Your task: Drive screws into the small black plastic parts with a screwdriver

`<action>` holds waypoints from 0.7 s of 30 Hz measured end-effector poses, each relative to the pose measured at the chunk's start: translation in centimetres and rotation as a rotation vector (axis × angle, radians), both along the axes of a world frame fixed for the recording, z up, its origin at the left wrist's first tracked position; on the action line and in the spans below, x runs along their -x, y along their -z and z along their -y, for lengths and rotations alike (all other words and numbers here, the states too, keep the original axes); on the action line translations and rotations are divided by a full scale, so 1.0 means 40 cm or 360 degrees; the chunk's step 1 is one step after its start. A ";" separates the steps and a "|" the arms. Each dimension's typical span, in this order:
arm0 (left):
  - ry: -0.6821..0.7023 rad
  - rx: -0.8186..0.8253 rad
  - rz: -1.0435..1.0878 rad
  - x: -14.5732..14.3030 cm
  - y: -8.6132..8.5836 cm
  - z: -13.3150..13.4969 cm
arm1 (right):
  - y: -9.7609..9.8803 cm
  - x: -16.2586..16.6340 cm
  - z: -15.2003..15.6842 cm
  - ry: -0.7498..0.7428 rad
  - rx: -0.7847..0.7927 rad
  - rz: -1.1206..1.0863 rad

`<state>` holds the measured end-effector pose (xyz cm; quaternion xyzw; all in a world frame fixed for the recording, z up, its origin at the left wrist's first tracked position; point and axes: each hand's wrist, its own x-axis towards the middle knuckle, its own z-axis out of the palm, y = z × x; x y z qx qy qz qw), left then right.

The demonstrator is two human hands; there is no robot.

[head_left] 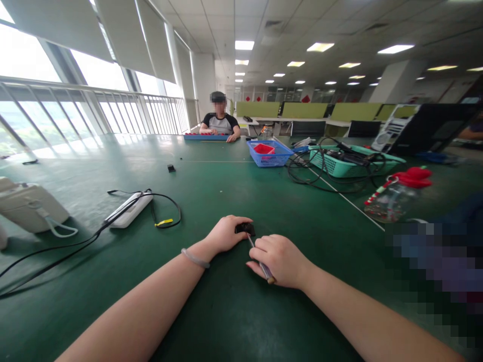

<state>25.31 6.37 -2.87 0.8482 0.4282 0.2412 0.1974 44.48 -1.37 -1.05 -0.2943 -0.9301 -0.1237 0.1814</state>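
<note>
My left hand (227,233) is closed around a small black part (246,229), pinched between thumb and fingers just above the green table (211,311). A bracelet circles that wrist. In my right hand (281,259) is a screwdriver (267,273), its thin metal shaft slanting up and left. The shaft's end meets the black part or lies right beside it; the exact contact is too small to make out. My right fingers wrap the handle, whose butt end points back toward me.
A white power bank-like block (132,208) with black cables lies left, near a beige case (32,206). Farther off are a small black piece (171,168), a blue basket (269,160), a green basket (339,168) and a red-lidded bottle (396,198). A person (220,120) sits opposite.
</note>
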 end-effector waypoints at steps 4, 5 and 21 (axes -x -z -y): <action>-0.0026 -0.0015 -0.0027 0.006 0.000 0.004 | -0.002 0.000 -0.002 -0.0002 -0.0051 -0.0087; -0.0028 -0.0017 -0.0032 0.006 0.000 0.005 | -0.002 -0.001 -0.002 -0.0002 -0.0072 -0.0099; -0.0015 -0.0043 -0.0052 0.001 -0.005 0.012 | -0.008 -0.001 0.004 0.0008 -0.0202 -0.0174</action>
